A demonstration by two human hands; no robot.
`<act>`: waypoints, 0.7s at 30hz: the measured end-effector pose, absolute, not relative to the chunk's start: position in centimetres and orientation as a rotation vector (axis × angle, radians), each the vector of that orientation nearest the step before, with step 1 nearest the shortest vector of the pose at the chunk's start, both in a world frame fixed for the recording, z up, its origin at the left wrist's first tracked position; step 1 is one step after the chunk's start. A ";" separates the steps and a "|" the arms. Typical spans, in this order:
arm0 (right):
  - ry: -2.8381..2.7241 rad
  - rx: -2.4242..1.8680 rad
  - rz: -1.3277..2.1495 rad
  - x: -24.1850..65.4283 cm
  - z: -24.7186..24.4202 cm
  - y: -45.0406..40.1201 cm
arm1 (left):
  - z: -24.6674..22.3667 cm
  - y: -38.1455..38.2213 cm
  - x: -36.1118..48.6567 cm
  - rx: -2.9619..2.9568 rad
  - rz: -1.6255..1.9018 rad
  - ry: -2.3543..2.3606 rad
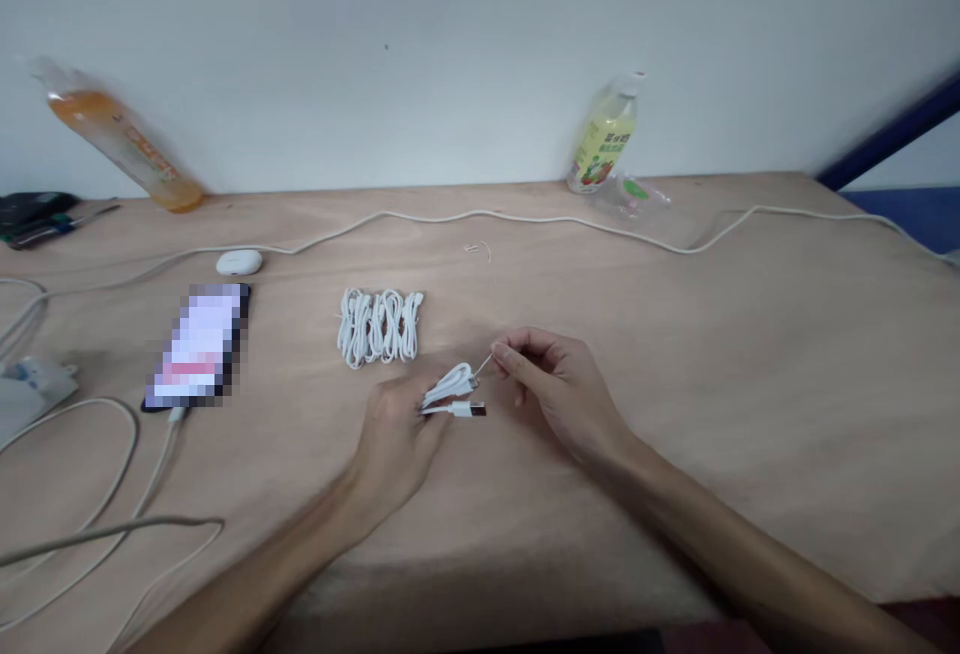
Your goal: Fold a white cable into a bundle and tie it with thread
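My left hand [396, 434] grips a folded white USB cable [450, 389], its plug sticking out to the right near the middle of the wooden table [675, 354]. My right hand [551, 384] pinches a thin twist tie [484, 364] that reaches to the cable bundle. Just beyond my hands lie several bundled white cables [379, 326] side by side.
A phone [199, 344] on a charging cable lies at the left, with a white earbud case [239, 262] behind it. A long white cord [525, 219] crosses the table's back. An orange bottle [120, 139] and a yellow-green bottle [604, 134] lean by the wall.
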State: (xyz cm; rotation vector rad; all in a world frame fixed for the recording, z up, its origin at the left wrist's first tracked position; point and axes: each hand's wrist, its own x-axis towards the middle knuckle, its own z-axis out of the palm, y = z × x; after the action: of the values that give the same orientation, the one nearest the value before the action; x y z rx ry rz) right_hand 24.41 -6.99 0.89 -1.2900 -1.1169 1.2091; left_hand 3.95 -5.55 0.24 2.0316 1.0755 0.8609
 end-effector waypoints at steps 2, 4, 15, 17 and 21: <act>-1.118 -1.284 1.215 24.5 0.9 -7.0 | 0.3 -5.5 4.0 2.027 0.864 1.036; -1.115 -1.286 1.225 24.5 0.8 -7.1 | 0.5 -5.5 4.0 2.036 0.867 0.998; -1.082 -1.262 1.283 24.7 0.6 -6.9 | 0.6 -5.6 3.7 2.067 0.821 1.011; -1.073 -1.258 1.279 24.8 0.7 -6.8 | 0.4 -5.5 3.8 2.044 0.827 1.003; -1.062 -1.271 1.244 25.0 0.8 -6.7 | 0.4 -5.5 4.0 1.993 0.786 0.991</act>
State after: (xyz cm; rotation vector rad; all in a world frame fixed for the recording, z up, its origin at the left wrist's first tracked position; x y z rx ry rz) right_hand 24.99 -6.67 0.77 -1.2705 -1.0616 1.2443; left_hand 4.02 -5.55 0.44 1.9930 0.9906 0.7861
